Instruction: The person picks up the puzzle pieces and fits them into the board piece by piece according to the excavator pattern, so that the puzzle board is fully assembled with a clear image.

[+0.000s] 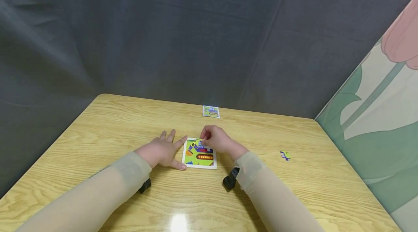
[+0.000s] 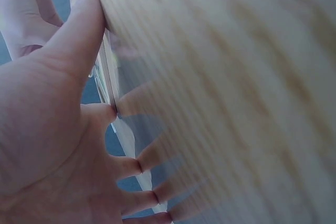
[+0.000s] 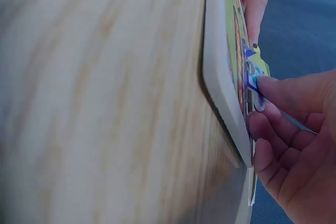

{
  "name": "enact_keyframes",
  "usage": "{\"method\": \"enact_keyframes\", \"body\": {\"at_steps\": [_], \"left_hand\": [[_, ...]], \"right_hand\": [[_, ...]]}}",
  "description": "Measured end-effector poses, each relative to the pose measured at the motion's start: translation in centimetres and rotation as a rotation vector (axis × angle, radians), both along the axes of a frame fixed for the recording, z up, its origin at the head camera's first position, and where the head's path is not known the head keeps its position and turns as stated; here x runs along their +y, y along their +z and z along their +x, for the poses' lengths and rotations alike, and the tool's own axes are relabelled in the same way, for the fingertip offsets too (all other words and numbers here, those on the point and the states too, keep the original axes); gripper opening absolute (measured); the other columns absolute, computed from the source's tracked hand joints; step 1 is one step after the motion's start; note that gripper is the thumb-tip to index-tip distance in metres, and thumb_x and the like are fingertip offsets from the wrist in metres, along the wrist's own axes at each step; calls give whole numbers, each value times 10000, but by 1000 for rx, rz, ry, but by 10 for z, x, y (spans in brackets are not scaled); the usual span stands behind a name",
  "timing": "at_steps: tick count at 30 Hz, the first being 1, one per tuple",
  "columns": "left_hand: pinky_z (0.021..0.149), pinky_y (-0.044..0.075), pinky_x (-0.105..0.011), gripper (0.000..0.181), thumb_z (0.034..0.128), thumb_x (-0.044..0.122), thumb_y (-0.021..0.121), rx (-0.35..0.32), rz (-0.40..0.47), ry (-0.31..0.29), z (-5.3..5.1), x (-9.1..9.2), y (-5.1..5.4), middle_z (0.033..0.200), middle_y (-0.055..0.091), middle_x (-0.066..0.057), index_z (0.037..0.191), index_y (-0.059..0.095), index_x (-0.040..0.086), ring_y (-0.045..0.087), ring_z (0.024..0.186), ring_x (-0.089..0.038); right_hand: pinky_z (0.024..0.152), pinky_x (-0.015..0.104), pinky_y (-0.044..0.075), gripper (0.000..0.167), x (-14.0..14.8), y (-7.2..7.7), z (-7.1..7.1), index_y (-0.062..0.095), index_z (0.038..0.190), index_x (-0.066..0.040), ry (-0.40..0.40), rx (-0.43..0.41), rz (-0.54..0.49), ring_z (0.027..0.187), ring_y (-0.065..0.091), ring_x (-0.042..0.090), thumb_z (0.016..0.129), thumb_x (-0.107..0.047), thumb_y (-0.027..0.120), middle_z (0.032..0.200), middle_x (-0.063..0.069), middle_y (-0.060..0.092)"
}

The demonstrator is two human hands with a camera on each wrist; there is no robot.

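Note:
A white-rimmed square jigsaw puzzle board (image 1: 200, 168) with a picture of an excavator lies on the table. My left hand (image 1: 163, 151) rests along its left side with fingers spread, thumb near the lower left corner and index fingertip near the upper left one. At the board's upper right, my right hand (image 1: 218, 139) pinches a small puzzle piece (image 3: 254, 74) between thumb and fingers. In the right wrist view that piece is tilted against the board's face, its lower part hidden by the fingertips. The left wrist view shows the left palm (image 2: 47, 140) and fingertips against the tabletop.
Farther back on the wooden table (image 1: 130, 112) lies a small picture card (image 1: 211, 111) with a similar excavator. A loose puzzle piece (image 1: 285, 155) lies to the right. A dark curtain (image 1: 183, 43) hangs behind, and a flower-patterned surface (image 1: 375, 105) stands at the right.

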State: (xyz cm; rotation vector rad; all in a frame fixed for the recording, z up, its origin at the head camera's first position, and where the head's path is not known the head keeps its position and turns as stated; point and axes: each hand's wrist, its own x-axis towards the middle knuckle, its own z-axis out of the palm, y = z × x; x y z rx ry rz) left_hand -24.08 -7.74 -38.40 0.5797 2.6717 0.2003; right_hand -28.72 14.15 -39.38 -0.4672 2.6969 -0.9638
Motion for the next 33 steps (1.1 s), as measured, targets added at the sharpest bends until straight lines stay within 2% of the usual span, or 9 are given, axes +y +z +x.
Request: {"method": "enact_keyframes", "body": {"at_steps": [9, 15, 24, 30, 33], "left_hand": [[1117, 187, -634, 1050, 788, 695, 651, 2, -2, -1, 1, 0, 1, 1606, 61, -269, 1599, 192, 210, 80, 1424, -541], [1116, 191, -634, 1050, 789, 697, 650, -3, -7, -4, 2, 0, 1, 1603, 67, -276, 1599, 194, 208, 88, 1422, -544], [1116, 187, -635, 1051, 782, 705, 649, -2, -10, 3, 0, 0, 0, 1608, 65, -263, 1599, 193, 225, 81, 1426, -537], [1112, 194, -639, 1055, 778, 710, 652, 4, -15, 5, 0, -1, -1, 1606, 77, -265, 1598, 201, 223, 90, 1425, -538], [1112, 195, -640, 1059, 775, 707, 658, 1, -6, 7, 0, -2, -3, 1606, 77, -266, 1597, 204, 219, 89, 1424, -539]], "right_hand": [[723, 307, 459, 131, -2, -3, 0, 625, 927, -92, -1, 14, 41, 814, 538, 199, 887, -46, 741, 855, 45, 581], [700, 306, 456, 124, -3, -2, 0, 646, 875, -118, 26, 24, 63, 799, 531, 195, 891, -28, 730, 848, 40, 576], [684, 304, 449, 119, -3, 7, 5, 722, 870, -134, 21, 8, 118, 785, 534, 193, 890, -17, 723, 844, 32, 587], [731, 313, 458, 141, 1, 11, 8, 761, 920, -139, 55, 12, 119, 826, 528, 193, 888, -8, 722, 885, 9, 601], [720, 323, 454, 127, 7, 13, 10, 768, 952, -133, 51, 35, 82, 827, 518, 198, 891, -29, 727, 885, 9, 598]]}}
